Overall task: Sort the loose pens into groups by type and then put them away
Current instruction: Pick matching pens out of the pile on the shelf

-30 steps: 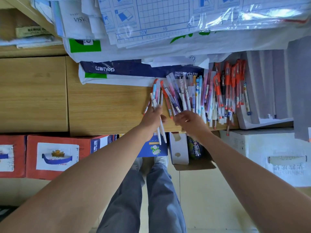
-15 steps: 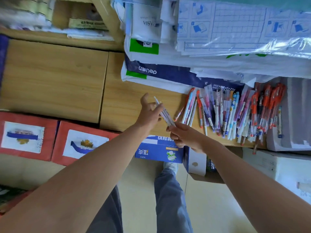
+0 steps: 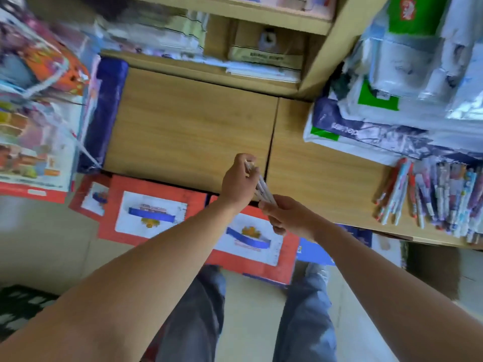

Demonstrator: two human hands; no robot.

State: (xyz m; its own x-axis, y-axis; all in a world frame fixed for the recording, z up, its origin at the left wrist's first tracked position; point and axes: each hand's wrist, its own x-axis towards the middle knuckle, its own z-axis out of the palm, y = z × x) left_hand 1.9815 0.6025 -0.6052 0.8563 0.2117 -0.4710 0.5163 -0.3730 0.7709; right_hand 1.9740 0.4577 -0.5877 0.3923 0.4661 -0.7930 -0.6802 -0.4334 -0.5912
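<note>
A small bunch of white pens is held between both hands above the front edge of the wooden counter. My left hand grips the bunch's upper end with curled fingers. My right hand grips its lower end. The big heap of loose pens, red, blue, purple and white, lies on the counter at the far right, well apart from both hands. The view is blurred by motion.
Paper packs in plastic are stacked at the right behind the heap. Red boxes and a blue box stand on the floor under the counter. Wrapped colourful packs crowd the left. Shelves with papers rise behind.
The view has swung left, so the pen heap now sits at the far right. Both hands carried the white pens leftward away from the heap, and my left hand has closed on them.
</note>
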